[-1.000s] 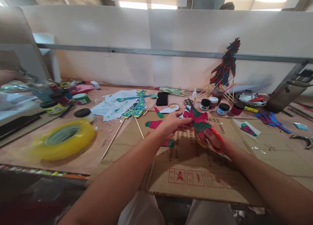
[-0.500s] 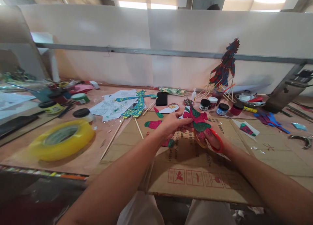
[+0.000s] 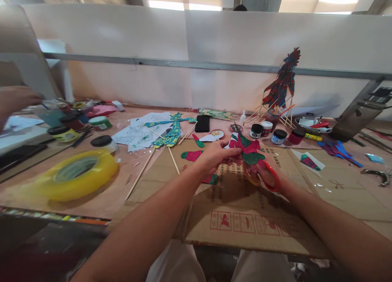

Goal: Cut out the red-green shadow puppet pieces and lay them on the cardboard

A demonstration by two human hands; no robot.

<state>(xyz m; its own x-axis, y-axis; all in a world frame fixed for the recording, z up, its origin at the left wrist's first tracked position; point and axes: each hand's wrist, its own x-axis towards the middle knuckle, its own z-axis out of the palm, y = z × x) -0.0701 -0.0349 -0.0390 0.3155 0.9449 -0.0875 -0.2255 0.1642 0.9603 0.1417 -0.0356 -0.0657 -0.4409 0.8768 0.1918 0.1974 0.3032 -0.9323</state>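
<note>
My left hand (image 3: 225, 153) pinches the left side of a painted paper cutout (image 3: 249, 145), crimson and green with a white patch of paper at its upper left. My right hand (image 3: 268, 173) is closed through the handles of a pair of scissors (image 3: 275, 177), one handle red-orange. The cutout hides most of the scissors' blades. Both hands are above a flattened cardboard sheet (image 3: 245, 204) with red print. Left of them on the cardboard lie smaller crimson and green paper pieces (image 3: 192, 155). Another painted piece (image 3: 307, 161) on white paper rests to the right.
A large roll of yellow tape (image 3: 104, 177) lies left. A blue-yellow stick puppet (image 3: 171, 133) rests on drawings beside a black phone (image 3: 202, 124). Paint jars (image 3: 278, 137) and a red-blue figure on sticks (image 3: 283, 81) stand at the back right. Another person's hand (image 3: 23, 97) is far left.
Another person's hand and arm have come into view at the far left, by the cup of bluish water. My hands, the cutout and the scissors have hardly moved.
</note>
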